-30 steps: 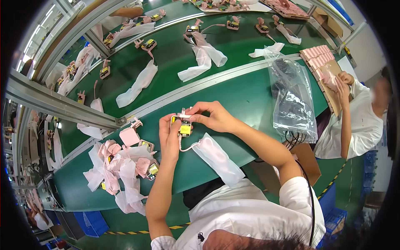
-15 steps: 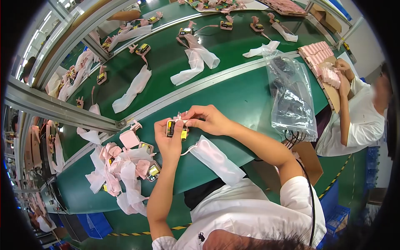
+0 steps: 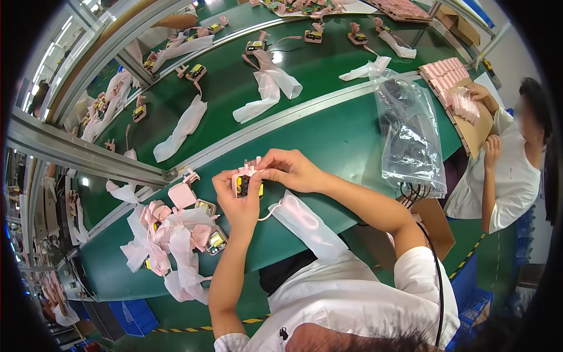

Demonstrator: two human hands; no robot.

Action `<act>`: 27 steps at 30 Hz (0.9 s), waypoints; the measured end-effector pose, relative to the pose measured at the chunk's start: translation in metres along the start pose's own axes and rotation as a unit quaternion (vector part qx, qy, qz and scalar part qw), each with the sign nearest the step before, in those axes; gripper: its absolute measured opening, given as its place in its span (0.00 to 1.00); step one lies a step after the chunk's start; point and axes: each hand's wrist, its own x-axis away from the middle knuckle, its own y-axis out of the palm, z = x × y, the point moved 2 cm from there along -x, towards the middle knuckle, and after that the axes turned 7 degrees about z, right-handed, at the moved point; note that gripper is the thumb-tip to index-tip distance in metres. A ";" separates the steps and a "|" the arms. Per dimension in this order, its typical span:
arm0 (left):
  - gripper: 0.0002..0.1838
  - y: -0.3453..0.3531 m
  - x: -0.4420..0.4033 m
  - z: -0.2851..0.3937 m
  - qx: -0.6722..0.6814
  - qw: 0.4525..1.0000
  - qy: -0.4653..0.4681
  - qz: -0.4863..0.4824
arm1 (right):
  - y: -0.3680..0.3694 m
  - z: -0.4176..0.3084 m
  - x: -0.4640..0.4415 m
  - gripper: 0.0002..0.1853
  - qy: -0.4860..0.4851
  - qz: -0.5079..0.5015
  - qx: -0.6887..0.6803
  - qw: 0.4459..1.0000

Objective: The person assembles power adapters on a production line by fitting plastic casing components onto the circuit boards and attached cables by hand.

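My left hand (image 3: 236,198) is closed around a pink plug-in charger (image 3: 243,186), its casing open so the black and yellow parts inside show. At the charger's top, by the prongs, my right hand (image 3: 293,170) pinches a pink plug piece (image 3: 251,166); the fingers partly hide it. A pink cable runs from the charger into a translucent white sleeve (image 3: 311,226), which lies across the table edge against my shirt. Left of my left hand is a heap of open pink chargers and white sleeves (image 3: 176,232).
Behind a metal rail (image 3: 287,129), a green belt (image 3: 223,135) carries several open chargers with sleeves. A clear plastic bag (image 3: 410,135) of dark cables lies at right. Beyond it, a co-worker (image 3: 498,170) handles pink pieces on a cardboard tray (image 3: 463,126). A metal post (image 3: 88,152) stands at left.
Chargers and sleeves on the belt have shifted slightly left. My hands have barely moved, still on the charger. One of the co-worker's hands has drawn back from the pink pieces.
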 end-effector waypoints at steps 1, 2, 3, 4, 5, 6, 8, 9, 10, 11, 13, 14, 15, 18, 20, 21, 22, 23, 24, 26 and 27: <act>0.23 0.000 -0.001 0.003 -0.006 1.000 -0.017 -0.003 | 0.000 0.000 -0.001 0.07 0.003 -0.003 -0.006 1.000; 0.24 0.000 -0.002 0.004 -0.012 0.999 -0.034 -0.006 | 0.001 0.001 -0.001 0.07 0.003 -0.002 -0.015 1.000; 0.23 0.001 -0.003 0.003 -0.010 0.999 -0.029 -0.009 | 0.001 0.001 -0.002 0.07 0.003 0.000 -0.023 1.000; 0.22 0.001 -0.003 0.002 -0.007 1.000 -0.025 -0.012 | 0.000 0.001 -0.002 0.07 0.003 0.003 -0.030 1.000; 0.22 0.001 -0.004 0.000 -0.005 1.000 -0.020 -0.015 | 0.000 0.000 -0.002 0.07 0.009 0.006 -0.030 0.999; 0.20 0.000 -0.005 -0.006 0.030 0.997 -0.066 -0.025 | 0.000 -0.003 -0.002 0.08 0.015 0.009 -0.030 0.999; 0.18 -0.005 -0.007 -0.019 0.097 0.982 -0.157 -0.043 | 0.001 -0.002 -0.003 0.09 0.037 0.011 -0.040 0.998; 0.18 -0.004 -0.008 -0.015 0.108 0.977 -0.180 -0.044 | 0.000 0.000 -0.003 0.09 0.053 0.010 -0.047 0.997; 0.19 -0.003 -0.009 -0.009 0.120 0.971 -0.201 -0.046 | 0.000 0.002 -0.004 0.09 0.068 0.010 -0.054 0.996; 0.20 -0.002 -0.010 -0.005 0.132 0.965 -0.223 -0.049 | 0.000 0.002 -0.003 0.10 0.069 0.014 -0.054 0.996; 0.22 0.000 -0.011 -0.008 0.137 0.959 -0.243 -0.047 | 0.001 0.003 -0.003 0.10 0.070 0.022 -0.054 0.996; 0.22 0.000 -0.011 -0.007 0.143 0.955 -0.255 -0.047 | 0.001 0.003 -0.003 0.10 0.072 0.025 -0.051 0.996; 0.22 0.000 -0.011 -0.007 0.150 0.951 -0.267 -0.047 | 0.001 0.004 -0.004 0.11 0.074 0.028 -0.047 0.996; 0.24 0.001 -0.010 -0.006 0.120 0.945 -0.300 -0.059 | 0.001 0.007 -0.004 0.13 0.081 0.031 -0.068 0.994; 0.24 0.001 -0.010 -0.008 0.114 0.946 -0.295 -0.070 | -0.001 0.008 -0.005 0.14 0.083 0.028 -0.084 0.993; 0.25 0.001 -0.009 -0.008 0.110 0.947 -0.293 -0.075 | -0.002 0.009 -0.005 0.15 0.083 0.024 -0.088 0.992; 0.24 0.001 -0.009 -0.006 0.111 0.950 -0.283 -0.077 | -0.002 0.009 -0.006 0.16 0.082 0.020 -0.092 0.992; 0.24 0.001 -0.010 -0.003 0.112 0.952 -0.272 -0.078 | -0.002 0.010 -0.005 0.16 0.079 0.021 -0.093 0.992; 0.24 0.001 -0.011 -0.001 0.113 0.955 -0.261 -0.081 | -0.001 0.011 -0.003 0.16 0.076 0.022 -0.095 0.992; 0.23 0.001 -0.011 0.001 0.111 0.955 -0.264 -0.081 | -0.002 0.010 -0.002 0.17 0.078 0.021 -0.086 0.993; 0.23 0.001 -0.011 0.001 0.111 0.954 -0.266 -0.082 | -0.002 0.007 -0.002 0.18 0.083 0.017 -0.076 0.993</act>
